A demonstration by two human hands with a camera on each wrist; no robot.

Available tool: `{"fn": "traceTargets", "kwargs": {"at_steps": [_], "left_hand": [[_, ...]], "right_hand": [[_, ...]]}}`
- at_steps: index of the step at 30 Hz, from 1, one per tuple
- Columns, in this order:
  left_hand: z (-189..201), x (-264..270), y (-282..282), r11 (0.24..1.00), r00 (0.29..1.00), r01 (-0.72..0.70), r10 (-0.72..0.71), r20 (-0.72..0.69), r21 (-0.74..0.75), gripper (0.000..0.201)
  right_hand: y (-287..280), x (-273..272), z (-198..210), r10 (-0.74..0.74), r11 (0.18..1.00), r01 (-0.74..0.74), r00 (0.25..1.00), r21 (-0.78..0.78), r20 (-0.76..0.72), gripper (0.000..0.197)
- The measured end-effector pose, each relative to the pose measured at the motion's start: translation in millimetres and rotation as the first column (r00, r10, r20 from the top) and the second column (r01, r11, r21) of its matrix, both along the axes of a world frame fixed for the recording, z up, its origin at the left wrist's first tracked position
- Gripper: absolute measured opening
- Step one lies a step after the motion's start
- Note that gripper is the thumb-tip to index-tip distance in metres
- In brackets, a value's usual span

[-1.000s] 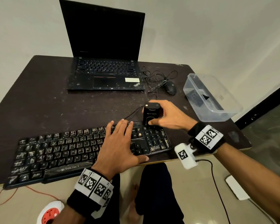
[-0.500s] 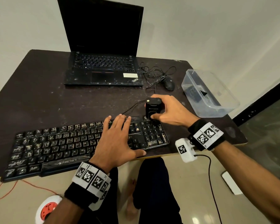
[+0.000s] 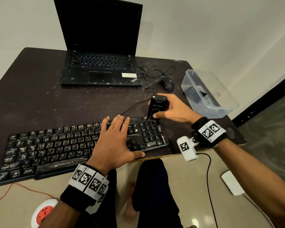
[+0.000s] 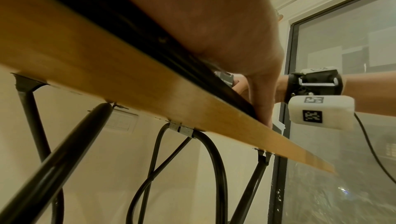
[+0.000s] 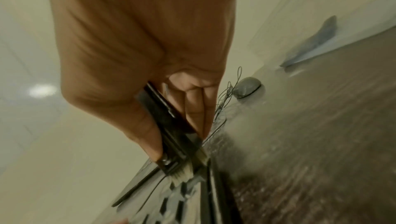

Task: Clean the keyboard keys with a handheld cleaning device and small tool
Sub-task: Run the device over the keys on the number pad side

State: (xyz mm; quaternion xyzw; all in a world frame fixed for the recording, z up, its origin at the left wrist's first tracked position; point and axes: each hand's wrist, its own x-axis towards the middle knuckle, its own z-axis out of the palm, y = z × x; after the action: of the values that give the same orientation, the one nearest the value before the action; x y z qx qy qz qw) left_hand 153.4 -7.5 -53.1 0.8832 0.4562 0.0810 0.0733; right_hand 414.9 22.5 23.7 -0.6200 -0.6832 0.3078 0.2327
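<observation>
While the left hand [image 3: 113, 143] stays flat on the keyboard [image 3: 82, 143], right-hand fingers [image 3: 156, 115] clamp the cleaning device [image 3: 155, 106], shifted toward two o'clock; brushing continues.

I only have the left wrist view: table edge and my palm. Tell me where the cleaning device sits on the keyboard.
Observer: The right hand grips the black cleaning device upright at the far right corner of the keyboard, over the number pad.
Operator: Confirm its tip is touching.
Observer: The right wrist view shows pale bristles at its lower end meeting the keys.
Operator: Report my left hand.
Observer: The left hand lies flat, fingers spread, on the keys left of the number pad.
</observation>
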Motion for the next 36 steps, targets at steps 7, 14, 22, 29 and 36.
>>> {"fn": "traceTargets", "kwargs": {"at_steps": [7, 14, 22, 29, 36], "left_hand": [[2, 0, 0, 1.0, 1.0, -0.01, 0.01, -0.007, -0.022, 0.135], [2, 0, -1, 1.0, 1.0, -0.017, 0.016, -0.027, -0.027, 0.136], [2, 1, 0, 1.0, 1.0, -0.013, 0.013, -0.024, -0.028, 0.137], [3, 0, -1, 1.0, 1.0, -0.007, 0.007, -0.013, -0.026, 0.136], [1, 0, -1, 1.0, 1.0, -0.007, 0.007, 0.002, -0.008, 0.136]], "right_hand": [[3, -7, -1, 0.051, 0.998, -0.052, 0.998, -0.02, -0.033, 0.045], [5, -17, -5, 0.083, 0.994, -0.084, 0.996, 0.064, 0.017, 0.039], [-4, 3, -6, 0.021, 0.997, -0.021, 1.0, 0.077, 0.002, 0.038], [-19, 12, -8, -0.027, 0.999, 0.027, 1.0, 0.047, -0.005, 0.039], [-32, 16, -8, -0.066, 0.997, 0.066, 0.998, 0.044, 0.019, 0.036]]}}
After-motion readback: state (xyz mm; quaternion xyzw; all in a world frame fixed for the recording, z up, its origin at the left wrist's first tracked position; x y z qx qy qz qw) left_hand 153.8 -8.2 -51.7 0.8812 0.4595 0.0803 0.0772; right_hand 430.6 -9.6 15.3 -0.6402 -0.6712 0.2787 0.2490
